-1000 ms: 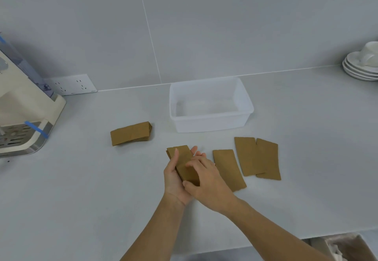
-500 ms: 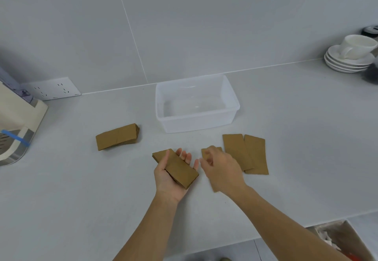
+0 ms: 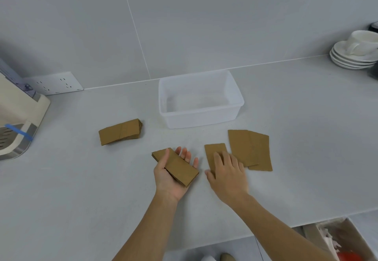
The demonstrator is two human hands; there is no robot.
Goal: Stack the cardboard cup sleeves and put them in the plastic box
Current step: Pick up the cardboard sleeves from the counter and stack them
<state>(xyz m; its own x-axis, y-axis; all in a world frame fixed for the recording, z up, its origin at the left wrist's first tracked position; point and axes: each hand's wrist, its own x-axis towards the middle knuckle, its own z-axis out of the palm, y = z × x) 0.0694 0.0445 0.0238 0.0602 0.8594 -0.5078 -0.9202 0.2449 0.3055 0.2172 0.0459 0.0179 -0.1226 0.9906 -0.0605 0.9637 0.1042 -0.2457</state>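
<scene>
My left hand lies palm up and holds a small stack of brown cardboard sleeves with the thumb over it. My right hand rests flat, fingers spread, on a single flat sleeve on the counter. Two more flat sleeves overlap just right of it. Another stack of sleeves lies to the left. The translucent plastic box stands behind them, with nothing in it.
A cream machine with blue tape stands at the left edge. A wall socket is behind it. Stacked saucers with a white cup stand far right. A cardboard bin sits below the counter's front edge.
My right hand left the stack in my left hand and moved right onto the single sleeve on the counter. My left hand turned palm up, keeping its stack.
</scene>
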